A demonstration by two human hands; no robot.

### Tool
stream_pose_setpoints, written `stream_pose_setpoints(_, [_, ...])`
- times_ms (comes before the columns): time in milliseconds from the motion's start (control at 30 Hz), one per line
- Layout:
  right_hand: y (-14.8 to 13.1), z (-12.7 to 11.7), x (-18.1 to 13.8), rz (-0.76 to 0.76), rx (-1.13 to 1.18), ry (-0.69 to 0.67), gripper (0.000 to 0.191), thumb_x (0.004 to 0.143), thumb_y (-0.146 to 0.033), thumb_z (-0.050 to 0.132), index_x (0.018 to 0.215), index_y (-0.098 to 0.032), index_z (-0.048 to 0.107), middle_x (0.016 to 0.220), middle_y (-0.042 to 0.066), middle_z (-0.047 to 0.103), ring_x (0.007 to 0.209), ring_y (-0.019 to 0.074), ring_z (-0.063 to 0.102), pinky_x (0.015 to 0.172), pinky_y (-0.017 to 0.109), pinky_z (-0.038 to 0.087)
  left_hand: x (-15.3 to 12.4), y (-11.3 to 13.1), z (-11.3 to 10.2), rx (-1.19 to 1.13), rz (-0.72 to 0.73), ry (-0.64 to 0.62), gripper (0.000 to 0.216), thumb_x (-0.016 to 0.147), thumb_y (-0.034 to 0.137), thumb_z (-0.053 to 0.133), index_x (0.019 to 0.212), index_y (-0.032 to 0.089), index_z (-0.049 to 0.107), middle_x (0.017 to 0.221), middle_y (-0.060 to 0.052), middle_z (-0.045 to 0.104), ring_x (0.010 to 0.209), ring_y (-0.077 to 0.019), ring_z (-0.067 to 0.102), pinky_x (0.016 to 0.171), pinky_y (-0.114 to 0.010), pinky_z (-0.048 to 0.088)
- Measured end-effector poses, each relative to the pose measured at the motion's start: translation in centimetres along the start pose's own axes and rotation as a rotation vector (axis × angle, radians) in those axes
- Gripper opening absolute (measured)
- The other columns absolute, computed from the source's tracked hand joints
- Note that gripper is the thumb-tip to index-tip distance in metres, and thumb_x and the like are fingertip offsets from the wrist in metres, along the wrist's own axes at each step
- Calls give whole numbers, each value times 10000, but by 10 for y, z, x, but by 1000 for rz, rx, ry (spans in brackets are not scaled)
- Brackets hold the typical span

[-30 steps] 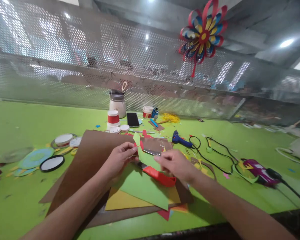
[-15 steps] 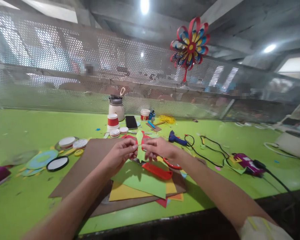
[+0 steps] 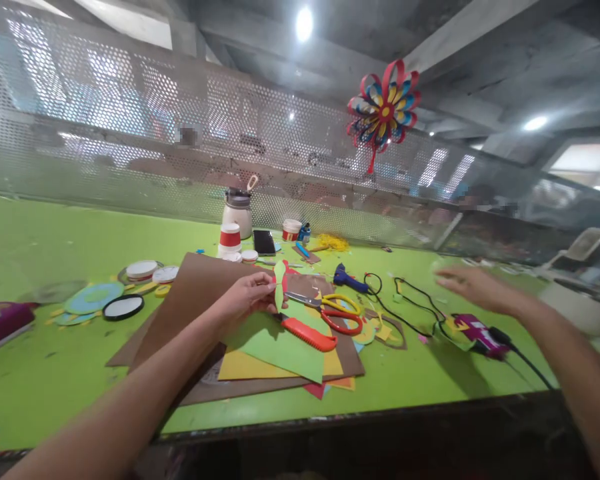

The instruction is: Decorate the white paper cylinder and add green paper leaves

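My left hand (image 3: 247,293) is closed in a pinch on a slim light green paper cutout (image 3: 279,275), narrow at its middle, held upright over the paper pile. Out to the right, my right hand (image 3: 473,285) hovers above the table with its fingers stretched out, slightly smeared by motion. Beneath it is the black cord of a blue glue gun (image 3: 350,279). Scissors with yellow and red handles (image 3: 341,313) lie on the pile just right of my left hand. A red-handled cutter (image 3: 310,333) rests in front of them on green paper (image 3: 280,357).
Brown board (image 3: 180,307) lies under the coloured sheets. White-lidded tubs (image 3: 230,237), a phone (image 3: 264,243) and a jug (image 3: 237,213) stand behind. A purple box (image 3: 483,335) with a cord sits right. Round paper pieces (image 3: 93,298) lie left. A paper flower (image 3: 385,110) hangs above.
My right hand has let go of the green cutout and swung far to the right. The scissors now show fully on the pile. My left hand still holds the cutout.
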State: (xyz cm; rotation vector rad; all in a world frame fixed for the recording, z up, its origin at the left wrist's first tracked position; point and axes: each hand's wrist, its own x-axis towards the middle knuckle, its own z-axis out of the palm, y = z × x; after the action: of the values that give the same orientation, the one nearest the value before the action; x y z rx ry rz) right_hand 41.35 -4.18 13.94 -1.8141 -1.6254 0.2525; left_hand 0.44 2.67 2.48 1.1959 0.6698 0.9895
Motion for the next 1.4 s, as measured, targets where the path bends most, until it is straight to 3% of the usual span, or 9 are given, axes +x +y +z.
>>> stream_pose_setpoints(100, [3,-10,0,21,-112,141,78,703,-257,726,738,-187,739,935,205,693,887,278,631,700,426,398,-2,-1,5,20,4,-61,217,774,316,687,793,163,534,690,-62,693,668,-189,678,601,-291,498])
stream_pose_setpoints(200, [-22,23,-14,-90,-13,82,171,788,-338,645,914,-259,727,1005,142,706,925,261,638,815,413,429,-6,-4,11,56,8,-92,243,764,347,699,799,161,547,667,-53,688,640,-176,669,607,-293,507])
stream_pose_setpoints(300, [-59,87,-27,-260,191,-296,238,801,-436,627,923,-260,733,1031,100,708,939,283,629,851,430,447,-11,-8,17,98,3,-119,294,718,388,736,801,166,561,611,-6,645,552,-143,622,602,-310,519])
stream_pose_setpoints(400, [-92,149,-30,-290,421,-666,267,814,-435,618,924,-215,725,945,91,717,847,257,640,770,394,475,-12,-11,19,132,6,-147,337,696,444,739,788,168,569,587,11,610,542,-140,607,614,-324,526])
stream_pose_setpoints(533, [-112,191,-22,-323,609,-641,252,800,-409,642,734,-166,665,706,21,645,669,169,568,635,305,438,-12,-10,18,151,33,-158,355,707,477,718,807,173,563,567,26,582,518,-134,592,590,-314,515])
stream_pose_setpoints(800, [-113,193,-16,-183,861,-702,208,759,-368,710,799,-166,683,749,13,658,710,148,587,688,285,452,-9,-12,19,222,80,-48,346,736,482,683,806,155,591,620,1,610,556,-117,576,589,-274,491])
stream_pose_setpoints(933, [-97,200,0,-36,980,-629,235,713,-369,762,758,-151,687,700,13,667,647,126,586,639,260,450,-1,-3,6,319,91,65,324,772,476,634,797,155,595,688,-63,689,622,-175,648,610,-328,523])
stream_pose_setpoints(1267, [-57,232,10,155,1067,-746,277,658,-354,809,769,-133,684,702,22,642,602,107,562,606,244,465,-20,107,-86,599,292,782,168,748,286,642,781,123,620,712,-34,680,700,-162,641,762,-369,507])
stream_pose_setpoints(1400, [-64,227,-5,150,1110,-866,225,731,-317,764,857,-142,698,794,47,674,684,129,611,680,282,509,-30,119,-96,636,302,851,153,731,232,653,782,95,608,706,-48,657,706,-167,633,792,-420,505])
